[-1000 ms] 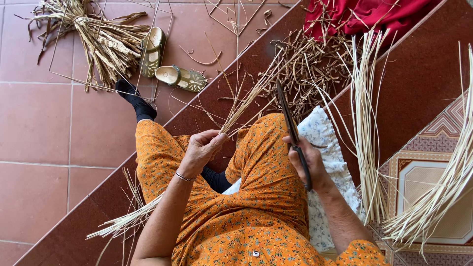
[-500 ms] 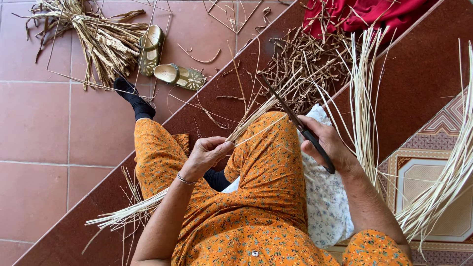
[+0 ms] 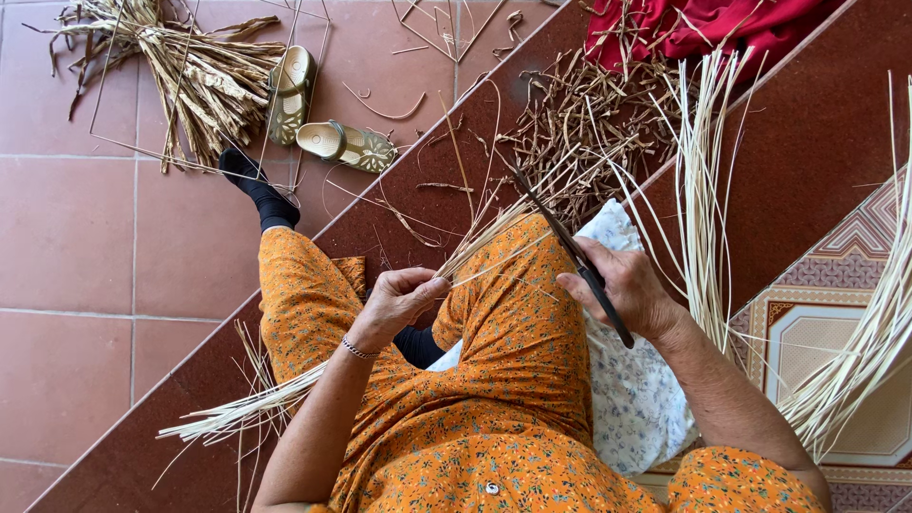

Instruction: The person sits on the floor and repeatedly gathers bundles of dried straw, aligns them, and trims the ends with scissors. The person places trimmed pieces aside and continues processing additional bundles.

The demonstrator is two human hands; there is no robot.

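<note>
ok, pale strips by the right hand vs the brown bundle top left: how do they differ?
The pale strips are cream, long, smooth and loosely fanned along the step; the brown bundle is tan, coarser and gathered into a ragged sheaf on the tiled floor. The strips lie close beside the right hand; the bundle lies far off, by the sandals. Both are dried plant fibre.

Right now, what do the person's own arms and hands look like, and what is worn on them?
Both forearms are bare, with no gloves or rings that I can make out. The left hand has a thin beaded bracelet at the wrist. The right hand wears nothing visible. Short orange floral sleeves match the dress.
</note>
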